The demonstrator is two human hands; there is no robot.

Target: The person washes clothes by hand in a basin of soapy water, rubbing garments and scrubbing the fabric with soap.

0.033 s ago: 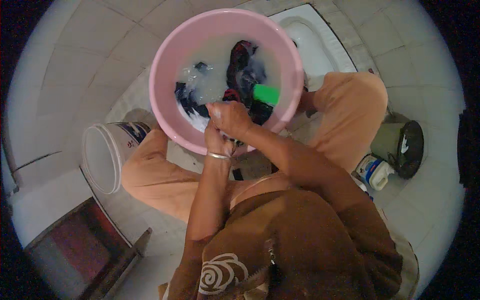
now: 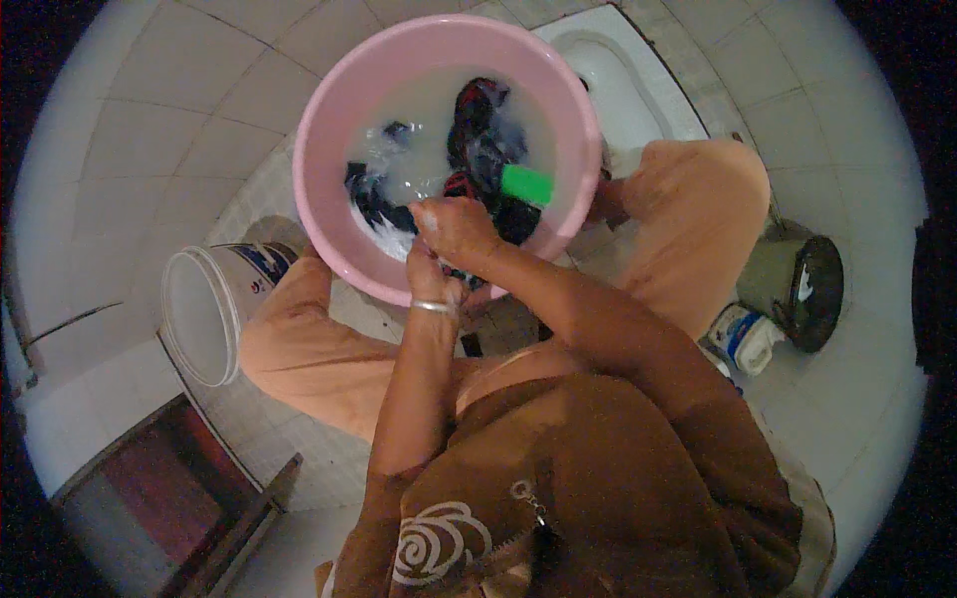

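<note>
A large pink basin [image 2: 321, 214] holds cloudy water and several soaked pieces of dark clothing [image 2: 471, 130], some with red parts. My right hand [image 2: 457, 234] is closed over the near side of the basin, with suds on its back. Just below it, my left hand [image 2: 431, 277], with a pale bangle at the wrist, is also closed and touches the right. Both grip a wet dark cloth [image 2: 459, 279], mostly hidden by the fingers. A bright green block [image 2: 526, 185] rests on the clothing to the right of my hands.
A white bucket [image 2: 199, 314] lies on its side at left. Behind the basin on the right is a white squat toilet [image 2: 638, 85]. A dark greenish bin [image 2: 819, 294] and a white jug [image 2: 753, 342] are at right. My bent knees flank the basin.
The whole view has shifted slightly. My hands stay together in almost the same place, still gripping the dark cloth.
</note>
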